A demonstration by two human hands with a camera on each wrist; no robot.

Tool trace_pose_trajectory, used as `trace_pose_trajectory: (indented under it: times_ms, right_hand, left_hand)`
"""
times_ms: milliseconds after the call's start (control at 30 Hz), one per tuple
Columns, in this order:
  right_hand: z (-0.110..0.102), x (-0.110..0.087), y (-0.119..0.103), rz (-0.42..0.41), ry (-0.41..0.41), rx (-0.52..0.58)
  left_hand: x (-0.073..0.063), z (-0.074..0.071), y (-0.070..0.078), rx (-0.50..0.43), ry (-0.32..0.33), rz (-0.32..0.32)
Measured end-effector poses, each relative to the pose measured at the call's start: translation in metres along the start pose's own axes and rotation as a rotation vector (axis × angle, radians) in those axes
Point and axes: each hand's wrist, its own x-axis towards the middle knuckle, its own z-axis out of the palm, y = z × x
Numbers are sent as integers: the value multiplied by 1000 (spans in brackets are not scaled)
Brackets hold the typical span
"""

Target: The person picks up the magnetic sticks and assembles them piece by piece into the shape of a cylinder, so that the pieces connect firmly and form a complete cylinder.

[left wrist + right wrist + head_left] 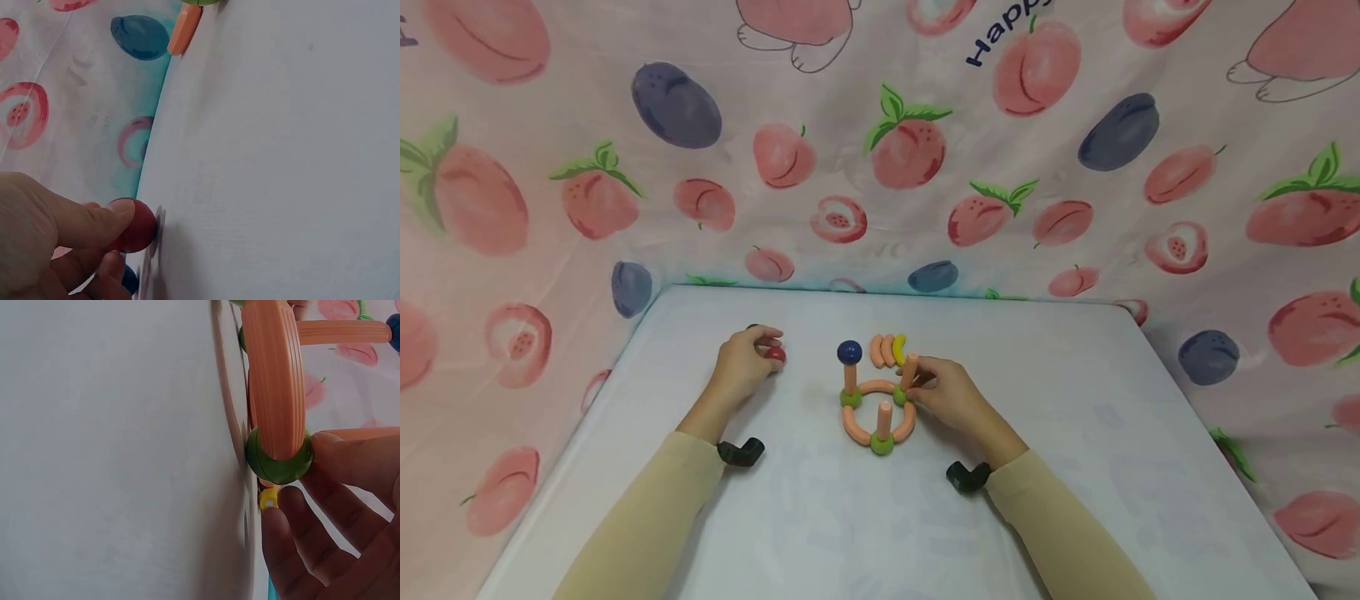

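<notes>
My left hand [747,358] pinches a red ball [139,226] between thumb and fingers, low at the left of the table. Right behind those fingers is a blue ball [130,280], mostly hidden. At mid-table lies a ring of curved orange sticks [855,428] joined by green balls [882,443], with straight orange sticks [884,421] standing up from them. A dark blue ball [849,352] tops the left upright. My right hand [951,392] grips the ring at its right rear green ball [279,464], thumb at the foot of that upright.
Just behind the ring lie two curved orange sticks [882,351] and a curved yellow stick [899,349]. The white table [820,525] ends at a fruit-printed cloth [850,108] hanging at the back and sides. Black wrist cameras [741,452] sit at both cuffs.
</notes>
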Motion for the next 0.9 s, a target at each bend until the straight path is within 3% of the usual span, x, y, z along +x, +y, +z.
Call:
trace_pose_trajectory:
  times_ms: [167,333,600,900]
  right_hand:
    - [2,3,-1,-25,-13,4]
    - [4,6,-3,-54,-23,8]
    - [9,8,-7,-63,-30,2]
    - [16,8,-15,-40,-54,20]
  left_hand:
    - [-5,2,3,27,-45,0]
    - [-8,2,17,-44,-68,39]
    - [-8,0,54,-181,-141,91]
    - [-11,-7,96,-335,-288,120]
